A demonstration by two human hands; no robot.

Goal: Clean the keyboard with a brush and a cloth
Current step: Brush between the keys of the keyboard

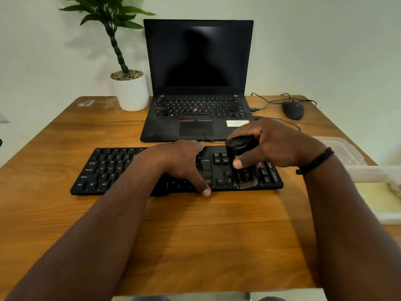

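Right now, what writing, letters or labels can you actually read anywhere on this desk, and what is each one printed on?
"Ctrl", "Alt", "Caps Lock", "A", "S", "D", "Z", "X": left keys of the black keyboard.
"Ctrl" and arrow signs: its keys near the brush.
"Q W E R T Y": laptop keys, faint.
White sticker on the laptop: blurred, unreadable.
White mark on the brush body: mostly hidden by the right hand.

On my black keyboard [112, 170] I can read Ctrl, Alt, Caps Lock, Enter and letters like A, S, D, Z, X.

one head view — looking forward and down, close over table [195, 235]
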